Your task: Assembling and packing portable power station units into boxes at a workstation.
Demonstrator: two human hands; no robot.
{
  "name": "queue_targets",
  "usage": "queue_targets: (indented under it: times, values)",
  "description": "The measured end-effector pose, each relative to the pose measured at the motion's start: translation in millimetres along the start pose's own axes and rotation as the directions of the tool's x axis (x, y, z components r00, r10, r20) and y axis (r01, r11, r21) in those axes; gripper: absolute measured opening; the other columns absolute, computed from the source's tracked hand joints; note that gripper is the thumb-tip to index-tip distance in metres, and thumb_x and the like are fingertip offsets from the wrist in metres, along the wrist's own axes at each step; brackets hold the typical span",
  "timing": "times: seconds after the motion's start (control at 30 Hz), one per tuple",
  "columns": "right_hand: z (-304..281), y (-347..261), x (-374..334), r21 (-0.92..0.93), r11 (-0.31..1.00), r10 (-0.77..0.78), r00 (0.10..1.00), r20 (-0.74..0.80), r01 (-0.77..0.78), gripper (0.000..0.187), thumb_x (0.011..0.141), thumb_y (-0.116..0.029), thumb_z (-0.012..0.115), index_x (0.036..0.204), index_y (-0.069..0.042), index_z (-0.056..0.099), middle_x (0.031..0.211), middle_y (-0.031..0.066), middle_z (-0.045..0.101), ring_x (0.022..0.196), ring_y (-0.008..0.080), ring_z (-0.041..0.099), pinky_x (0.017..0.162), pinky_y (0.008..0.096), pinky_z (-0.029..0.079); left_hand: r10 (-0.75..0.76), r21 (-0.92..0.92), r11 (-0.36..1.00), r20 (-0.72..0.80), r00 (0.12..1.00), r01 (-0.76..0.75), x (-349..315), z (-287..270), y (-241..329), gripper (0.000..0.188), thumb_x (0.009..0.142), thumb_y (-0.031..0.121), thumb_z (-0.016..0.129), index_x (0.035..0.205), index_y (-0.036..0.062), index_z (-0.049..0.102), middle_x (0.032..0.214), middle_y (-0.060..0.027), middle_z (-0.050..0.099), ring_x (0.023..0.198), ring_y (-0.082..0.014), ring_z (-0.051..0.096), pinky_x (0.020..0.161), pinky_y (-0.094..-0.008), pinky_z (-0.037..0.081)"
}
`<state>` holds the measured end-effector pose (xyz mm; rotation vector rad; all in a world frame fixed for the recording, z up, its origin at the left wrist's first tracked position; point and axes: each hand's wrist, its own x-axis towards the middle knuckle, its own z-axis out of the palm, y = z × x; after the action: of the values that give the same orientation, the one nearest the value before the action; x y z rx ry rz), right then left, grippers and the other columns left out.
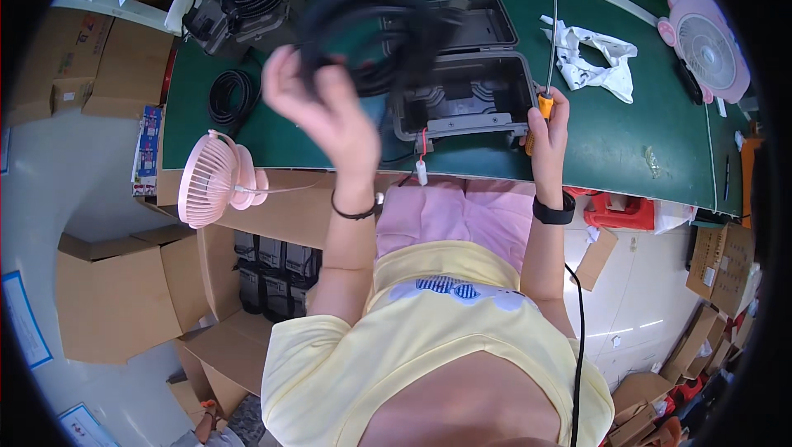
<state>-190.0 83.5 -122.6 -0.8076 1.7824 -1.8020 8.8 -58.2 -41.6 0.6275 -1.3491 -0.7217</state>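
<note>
On the far left, an open cardboard box [115, 307] stands on the floor, and nearer in, a pink fan [208, 179] sits at the near edge of the green worktable [610, 158]. Just beyond the fan, a loose black cable coil [233, 99] lies flat on the table; behind that is a closed dark case [276, 22] with more cable looped on top. The left hand [326, 108] is half curled, thumb and fingers gripping the near side of a big ring of black cable [318, 30], which is raised and blurred. Beside it sits the grey equipment case [470, 125], lid swung back, a white tag [421, 173] hanging at its front. The right hand [549, 137] is closed around an orange-handled screwdriver [545, 105], shaft pointing away from the person, right at the case's right side; I can't tell whether it touches. Further right lie a crumpled white cloth [590, 71] and a second pink fan [705, 47].
</note>
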Motion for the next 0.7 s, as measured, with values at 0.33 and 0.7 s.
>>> queue_targets:
  times: [0.33,0.7]
  values:
    - [-0.6,0.7,-0.9,-0.018,1.000,-0.004,1.000,0.026,0.004,0.047,0.097,-0.025,0.061,0.135,-0.003,0.043,0.089,0.0041,0.059,0.064,0.0070,0.054,0.058,0.0218,0.046,0.222,0.851,0.507,0.023,0.975,-0.136,-39.8,-97.8,-46.3,0.060,0.090,0.008,0.069,0.144,0.0008,0.043,0.130,-0.0154,0.054,0.119,-0.0328,0.056,0.102,-0.0443,0.047]
    - [0.2,1.4,-1.9,-0.017,1.000,-0.012,0.999,0.034,0.012,0.042,0.099,-0.022,0.058,0.134,-0.002,0.046,0.090,0.0043,0.059,0.065,0.0068,0.054,0.058,0.0222,0.047,0.329,0.368,0.572,0.716,0.616,-0.733,-100.5,-59.6,-32.8,0.048,0.071,0.006,0.078,0.112,0.0294,0.075,0.108,-0.0016,0.057,0.088,-0.0191,0.064,0.073,-0.0313,0.055]
